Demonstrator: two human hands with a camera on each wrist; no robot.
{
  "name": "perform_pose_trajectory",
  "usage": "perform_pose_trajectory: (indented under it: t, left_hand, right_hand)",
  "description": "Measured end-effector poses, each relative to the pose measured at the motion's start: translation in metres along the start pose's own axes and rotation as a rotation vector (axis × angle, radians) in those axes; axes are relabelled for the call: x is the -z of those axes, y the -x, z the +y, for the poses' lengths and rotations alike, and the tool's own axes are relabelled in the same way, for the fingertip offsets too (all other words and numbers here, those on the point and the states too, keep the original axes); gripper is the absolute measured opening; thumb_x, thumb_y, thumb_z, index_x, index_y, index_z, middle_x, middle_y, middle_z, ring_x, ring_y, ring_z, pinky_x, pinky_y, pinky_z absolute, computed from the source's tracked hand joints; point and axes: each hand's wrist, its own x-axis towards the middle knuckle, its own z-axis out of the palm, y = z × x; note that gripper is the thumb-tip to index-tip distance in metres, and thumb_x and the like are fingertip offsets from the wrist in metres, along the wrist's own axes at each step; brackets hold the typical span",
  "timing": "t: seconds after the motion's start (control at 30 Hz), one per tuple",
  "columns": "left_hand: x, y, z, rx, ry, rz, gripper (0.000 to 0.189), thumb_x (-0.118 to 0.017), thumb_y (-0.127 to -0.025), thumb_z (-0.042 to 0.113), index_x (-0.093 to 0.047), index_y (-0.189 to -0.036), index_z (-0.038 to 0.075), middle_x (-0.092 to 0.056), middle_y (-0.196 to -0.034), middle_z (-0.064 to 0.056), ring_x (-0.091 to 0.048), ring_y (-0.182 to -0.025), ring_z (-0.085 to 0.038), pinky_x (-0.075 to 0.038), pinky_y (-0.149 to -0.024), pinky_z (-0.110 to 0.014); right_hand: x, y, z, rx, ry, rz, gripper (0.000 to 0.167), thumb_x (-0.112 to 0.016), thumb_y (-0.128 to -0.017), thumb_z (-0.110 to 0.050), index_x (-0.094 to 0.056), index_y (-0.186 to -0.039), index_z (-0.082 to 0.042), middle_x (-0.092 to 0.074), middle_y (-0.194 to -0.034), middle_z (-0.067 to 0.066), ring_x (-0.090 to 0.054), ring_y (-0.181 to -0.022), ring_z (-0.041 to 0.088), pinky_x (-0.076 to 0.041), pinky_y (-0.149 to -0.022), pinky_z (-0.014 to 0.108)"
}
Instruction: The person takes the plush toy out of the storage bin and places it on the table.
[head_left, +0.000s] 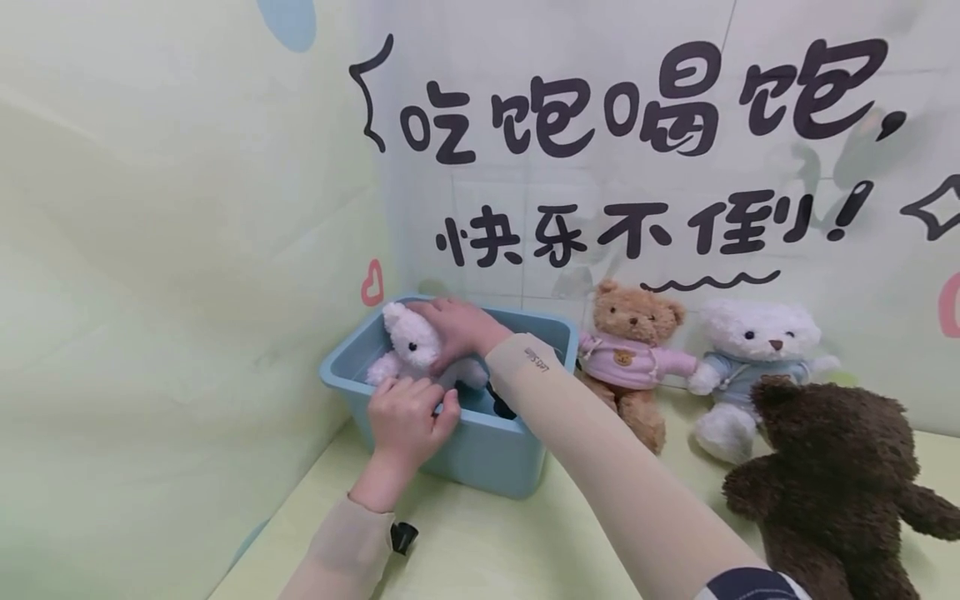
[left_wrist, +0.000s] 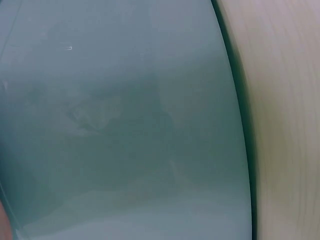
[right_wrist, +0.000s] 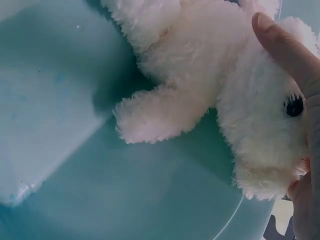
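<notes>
A fluffy white plush toy point(head_left: 415, 342) with a black eye sits inside a light blue plastic bin point(head_left: 480, 454), at its left end. My right hand point(head_left: 459, 327) reaches over the bin and grips the toy's head. In the right wrist view the thumb point(right_wrist: 285, 47) lies on one side of the head, with fingers at the other; the toy's body point(right_wrist: 195, 55) is against the bin's inside. My left hand point(head_left: 411, 417) holds the bin's front rim with curled fingers. The left wrist view mostly shows the bin's outer wall point(left_wrist: 125, 125).
Right of the bin sit a tan teddy bear point(head_left: 622, 358) in a pink top and a white bear point(head_left: 757, 342) in blue. Nearer, a dark brown bear point(head_left: 840, 475) sits on the pale table point(head_left: 480, 542). Lettered sheeting point(head_left: 645, 175) stands behind.
</notes>
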Motion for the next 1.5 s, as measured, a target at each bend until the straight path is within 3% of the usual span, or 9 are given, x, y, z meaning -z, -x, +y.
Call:
perform_pose_trajectory:
  t: [0.47,0.67,1.0,1.23,1.5]
  left_hand:
    - [0.001,-0.001,0.0,0.003,0.005,-0.018,0.047,-0.042,-0.092,0.031,-0.046,-0.049,0.011,-0.038,-0.046,0.001,-0.037,-0.039,-0.018,-0.031,-0.047,-0.034]
    - [-0.002,-0.003,0.001,-0.006,0.007,-0.003,0.048,-0.041,-0.093,0.031,-0.047,-0.05,0.011,-0.038,-0.046,0.001,-0.037,-0.04,-0.019,-0.032,-0.047,-0.034]
    - [-0.001,-0.002,0.001,0.003,0.007,0.018,0.042,-0.045,-0.088,0.027,-0.047,-0.049,0.011,-0.039,-0.046,0.001,-0.037,-0.039,-0.02,-0.035,-0.048,-0.035]
    - [-0.001,-0.004,0.0,0.005,0.026,0.013,0.039,-0.046,-0.087,0.027,-0.052,-0.052,0.011,-0.042,-0.047,0.001,-0.04,-0.041,-0.021,-0.032,-0.048,-0.035]
    - [0.0,-0.003,0.001,0.01,0.022,0.023,0.043,-0.044,-0.088,0.029,-0.047,-0.05,0.011,-0.041,-0.046,0.0,-0.04,-0.04,-0.021,-0.031,-0.046,-0.035]
  right_hand:
    - [-0.002,0.0,0.002,-0.022,-0.009,0.017,0.098,-0.084,-0.067,-0.043,-0.034,-0.15,-0.025,-0.044,-0.145,0.004,-0.043,-0.126,0.022,-0.037,-0.102,0.038]
    - [0.004,-0.001,0.005,-0.019,-0.052,0.035,0.095,-0.085,-0.065,-0.038,-0.038,-0.147,-0.022,-0.048,-0.137,0.004,-0.05,-0.11,0.019,-0.042,-0.093,0.035]
    - [0.029,-0.002,0.001,-0.024,-0.14,0.036,0.096,-0.085,-0.066,-0.033,-0.037,-0.148,-0.018,-0.048,-0.139,0.005,-0.051,-0.112,0.02,-0.042,-0.094,0.034]
    - [0.056,0.004,0.0,0.007,-0.103,0.086,0.094,-0.085,-0.066,-0.034,-0.04,-0.146,-0.017,-0.052,-0.134,0.007,-0.054,-0.108,0.02,-0.043,-0.091,0.034]
    - [0.088,0.012,-0.007,0.018,-0.082,0.153,0.093,-0.085,-0.066,-0.035,-0.041,-0.145,-0.018,-0.052,-0.132,0.005,-0.053,-0.107,0.018,-0.043,-0.09,0.032]
